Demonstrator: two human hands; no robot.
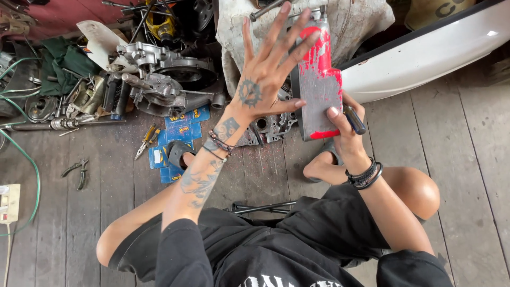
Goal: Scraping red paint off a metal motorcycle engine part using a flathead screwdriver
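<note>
Left hand [260,79] raised, fingers spread (palm away); right hand [348,127] clenched, gripping.

Soft, even daylight fills the scene, shadows faint on the floor [467,175], a touch of glare on the white panel [425,56], edges slightly bowed.

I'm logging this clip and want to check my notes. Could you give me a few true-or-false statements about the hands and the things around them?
1. The right hand grips a red-stained can. True.
2. The left hand is clenched in a fist. False: its fingers are spread open.
3. Pliers lie on the wooden floor. True.
4. The blue packets lie on a table. False: they lie on the floor.
5. The right hand also holds a dark tool handle. True.
</note>
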